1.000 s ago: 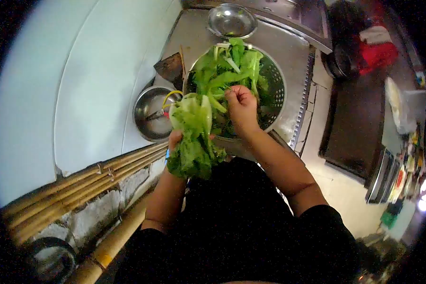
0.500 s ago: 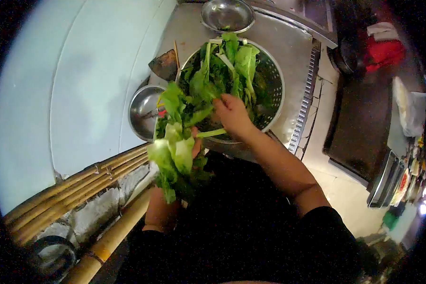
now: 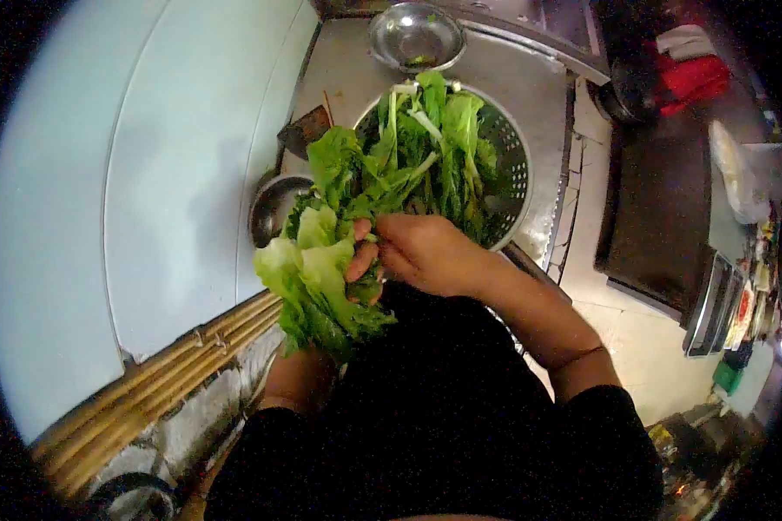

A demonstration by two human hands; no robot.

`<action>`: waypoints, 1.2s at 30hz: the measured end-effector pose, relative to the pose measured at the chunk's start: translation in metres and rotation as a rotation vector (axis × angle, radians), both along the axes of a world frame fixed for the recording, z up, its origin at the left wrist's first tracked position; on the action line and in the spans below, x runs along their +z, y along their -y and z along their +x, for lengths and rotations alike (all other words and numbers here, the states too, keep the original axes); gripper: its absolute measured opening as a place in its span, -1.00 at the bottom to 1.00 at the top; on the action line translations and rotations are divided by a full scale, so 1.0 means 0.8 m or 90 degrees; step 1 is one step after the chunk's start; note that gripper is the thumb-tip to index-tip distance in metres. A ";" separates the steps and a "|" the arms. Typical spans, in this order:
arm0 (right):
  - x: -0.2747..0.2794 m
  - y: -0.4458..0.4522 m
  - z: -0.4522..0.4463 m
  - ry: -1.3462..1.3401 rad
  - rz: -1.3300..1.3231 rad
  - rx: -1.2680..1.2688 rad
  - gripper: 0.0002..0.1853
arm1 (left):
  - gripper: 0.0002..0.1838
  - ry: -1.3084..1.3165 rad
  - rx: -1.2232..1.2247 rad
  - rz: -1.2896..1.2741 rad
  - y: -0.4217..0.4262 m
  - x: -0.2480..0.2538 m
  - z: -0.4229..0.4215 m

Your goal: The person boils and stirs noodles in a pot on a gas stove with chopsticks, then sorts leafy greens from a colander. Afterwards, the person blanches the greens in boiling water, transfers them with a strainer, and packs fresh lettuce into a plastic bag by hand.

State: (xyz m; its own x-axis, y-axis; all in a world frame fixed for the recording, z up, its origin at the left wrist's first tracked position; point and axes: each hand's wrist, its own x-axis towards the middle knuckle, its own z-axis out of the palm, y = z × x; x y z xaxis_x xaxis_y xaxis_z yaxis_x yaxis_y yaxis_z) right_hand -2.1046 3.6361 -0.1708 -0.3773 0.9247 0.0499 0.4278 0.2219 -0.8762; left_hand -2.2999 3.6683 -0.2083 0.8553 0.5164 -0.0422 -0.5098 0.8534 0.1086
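A bunch of leafy greens [image 3: 304, 260], pale at the middle and frilled at the edges, hangs over my left forearm. My left hand [image 3: 362, 259] wraps its fingers around this bunch, with the palm hidden under the leaves. Right against those fingers, my right hand [image 3: 425, 252] is closed with its fingertips at a short green stem. Beyond both hands stands a perforated metal colander [image 3: 519, 174] holding long dark-green leaves with pale stalks [image 3: 430, 130]. Some leaves spill over its left side towards the held bunch.
A steel bowl [image 3: 273, 204] sits left of the colander, partly behind leaves. Another steel bowl [image 3: 417, 39] stands at the back of the metal counter [image 3: 543, 104]. A dark flat-bladed tool [image 3: 304, 132] leans by the wall. Bamboo poles [image 3: 174, 373] run along the lower left.
My right hand has come back from over the colander to meet my left hand. The bunch has shifted slightly, and the camera view has moved a little.
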 end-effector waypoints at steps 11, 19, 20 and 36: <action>-0.080 -0.014 -0.032 -0.376 -0.219 -0.463 -0.71 | -0.48 0.057 -0.026 -0.094 -0.046 -0.011 0.030; -0.002 -0.205 0.127 -0.633 -0.113 -0.528 -0.58 | -0.43 -0.140 0.001 -0.038 -0.052 -0.093 0.015; -0.003 -0.202 0.130 -0.527 -0.047 -0.568 -0.54 | -0.43 -0.236 -0.040 -0.036 -0.057 -0.071 0.019; -0.140 -0.110 -0.005 0.557 -0.242 -0.594 0.39 | -0.26 -0.197 0.125 -0.010 -0.055 -0.145 -0.041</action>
State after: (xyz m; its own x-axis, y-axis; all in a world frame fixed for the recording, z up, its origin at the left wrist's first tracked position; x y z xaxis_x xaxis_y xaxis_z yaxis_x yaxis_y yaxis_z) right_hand -2.1083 3.7239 -0.2832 0.6252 0.7548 -0.1985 0.7342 -0.6551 -0.1783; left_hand -2.3325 3.7121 -0.3241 0.6858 0.6661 -0.2932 -0.6086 0.7459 0.2707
